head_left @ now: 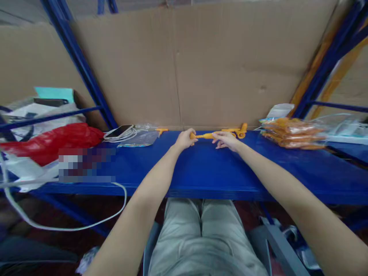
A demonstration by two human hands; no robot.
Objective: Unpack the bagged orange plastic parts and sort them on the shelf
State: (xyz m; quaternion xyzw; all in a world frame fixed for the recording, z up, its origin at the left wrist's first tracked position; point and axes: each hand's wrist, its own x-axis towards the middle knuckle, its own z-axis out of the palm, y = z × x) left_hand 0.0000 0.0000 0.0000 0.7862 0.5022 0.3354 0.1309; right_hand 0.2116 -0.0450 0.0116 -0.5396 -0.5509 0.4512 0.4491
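Both of my hands meet over the back of the blue table. A slender orange plastic piece with a ribbed section lies level between them. My left hand is closed around its left end. At its right part, my right hand pinches it, with the lower fingers loosely bent; the exact contact is hidden. Just beyond the right hand, more orange plastic parts with round ends rest by the cardboard; whether they join the held piece I cannot tell.
Left of my hands lie a small orange T-shaped piece, a clear plastic bag, a phone with white cable and a red bag. Bagged orange parts are stacked at right. Cardboard and blue posts stand behind.
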